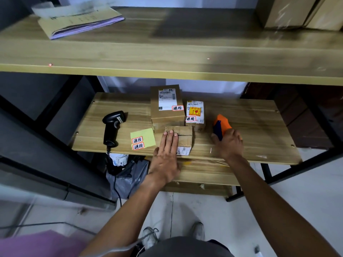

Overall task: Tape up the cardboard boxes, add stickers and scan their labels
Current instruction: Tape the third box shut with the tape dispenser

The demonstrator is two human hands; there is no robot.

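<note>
A small cardboard box (184,135) lies at the front of the lower shelf (256,127). My left hand (166,154) rests flat on its left part with straight fingers. My right hand (229,144) grips an orange and blue tape dispenser (220,125) to the right of that box. Behind stand a larger box (167,106) and a smaller one (195,115), both with white labels and red-edged stickers. A black barcode scanner (112,127) lies to the left. A yellow sheet (143,139) with two stickers lies between the scanner and the small box.
A wide upper shelf (167,58) hangs over the lower one, with a paper folder (79,21) at its left and pale boxes (300,13) at its right. The scanner's cable drops to grey bags (128,175) below. Black frame legs (267,173) stand at the right.
</note>
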